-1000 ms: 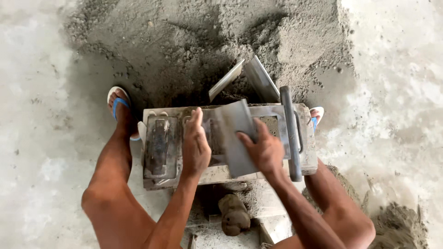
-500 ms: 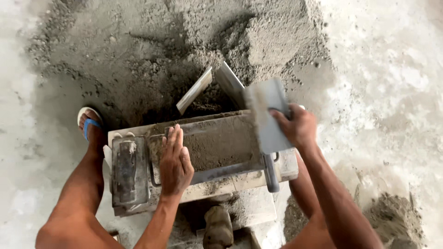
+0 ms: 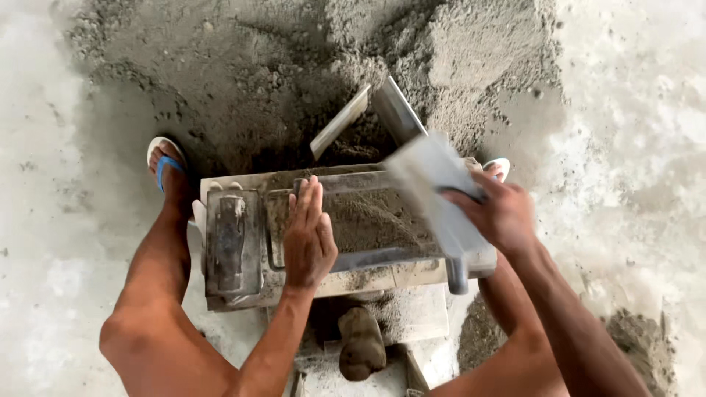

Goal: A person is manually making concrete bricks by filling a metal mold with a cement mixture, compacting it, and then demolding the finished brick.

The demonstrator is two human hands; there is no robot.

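Observation:
A grey metal block mould (image 3: 235, 294) stands between my knees, its open cavity filled with damp sand-cement mix (image 3: 371, 220). My left hand (image 3: 309, 235) lies flat, fingers together, on the left part of the mix. My right hand (image 3: 498, 215) grips a flat grey metal plate (image 3: 430, 184), tilted and motion-blurred, above the mould's right end. A heavy metal press block (image 3: 229, 239) sits in the mould's left compartment. A round metal handle bar (image 3: 456, 276) pokes out at the mould's right end.
A large heap of grey mix (image 3: 309, 81) lies beyond the mould, with a shovel blade (image 3: 397, 110) and a flat board (image 3: 340, 121) stuck in it. My left foot in a blue-strapped sandal (image 3: 168, 165) rests left. Pale concrete floor (image 3: 632, 132) surrounds everything.
My right hand has lifted the plate off the middle of the mould and swung it to the right end. My left hand stayed flat on the mix.

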